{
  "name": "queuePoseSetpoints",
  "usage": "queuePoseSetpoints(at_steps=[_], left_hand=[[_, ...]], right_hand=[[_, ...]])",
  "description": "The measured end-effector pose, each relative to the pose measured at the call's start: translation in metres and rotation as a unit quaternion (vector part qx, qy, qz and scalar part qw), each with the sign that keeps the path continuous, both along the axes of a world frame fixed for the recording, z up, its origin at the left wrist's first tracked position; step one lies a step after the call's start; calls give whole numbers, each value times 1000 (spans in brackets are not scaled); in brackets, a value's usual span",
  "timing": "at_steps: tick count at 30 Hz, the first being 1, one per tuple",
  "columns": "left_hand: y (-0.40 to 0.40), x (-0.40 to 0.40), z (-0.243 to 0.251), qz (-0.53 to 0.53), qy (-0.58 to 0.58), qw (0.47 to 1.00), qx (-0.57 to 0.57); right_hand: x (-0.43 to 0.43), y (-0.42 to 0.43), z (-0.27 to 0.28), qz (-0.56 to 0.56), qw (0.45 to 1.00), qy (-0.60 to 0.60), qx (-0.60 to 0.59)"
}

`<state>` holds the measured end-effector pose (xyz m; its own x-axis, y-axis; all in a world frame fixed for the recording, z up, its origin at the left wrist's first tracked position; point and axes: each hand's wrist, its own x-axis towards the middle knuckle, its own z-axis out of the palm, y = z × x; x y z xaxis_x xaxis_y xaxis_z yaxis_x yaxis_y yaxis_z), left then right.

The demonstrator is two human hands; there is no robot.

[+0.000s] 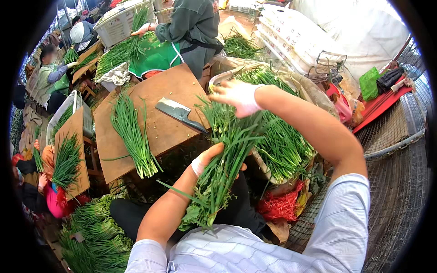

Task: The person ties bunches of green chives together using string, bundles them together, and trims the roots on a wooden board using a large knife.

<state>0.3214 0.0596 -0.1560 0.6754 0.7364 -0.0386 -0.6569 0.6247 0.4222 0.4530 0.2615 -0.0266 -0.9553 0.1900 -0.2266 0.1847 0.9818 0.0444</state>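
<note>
My left hand grips a loose bunch of green chives above my lap. Broad weed-like leaves hang among the stalks at its lower end. Over the upper end of that bunch is my right hand, blurred, with fingers spread; whether it touches the stalks I cannot tell. Both wrists have white wrappings. On the brown board in front lie a cleaver with a dark handle and a neat chive bunch. A lined basket of loose chives stands to the right.
Red plastic strands lie below the basket. Tied bundles are piled at lower left. A person in a grey jacket holds chives across the board. Other people work at left. White boxes are stacked behind; wire mesh borders the right.
</note>
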Motion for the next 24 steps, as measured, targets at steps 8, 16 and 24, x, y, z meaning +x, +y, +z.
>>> queuePoseSetpoints(at_steps=[8, 16, 24], left_hand=[[-15, -17, 15, -85, 101, 991, -7], [-8, -27, 14, -70, 100, 992, -22], [-8, -21, -2, -47, 55, 997, -37]], right_hand=[[10, -35, -64, 82, 984, 28, -157], [38, 30, -39, 30, 995, 97, 7], [123, 83, -13, -54, 990, 99, 83]])
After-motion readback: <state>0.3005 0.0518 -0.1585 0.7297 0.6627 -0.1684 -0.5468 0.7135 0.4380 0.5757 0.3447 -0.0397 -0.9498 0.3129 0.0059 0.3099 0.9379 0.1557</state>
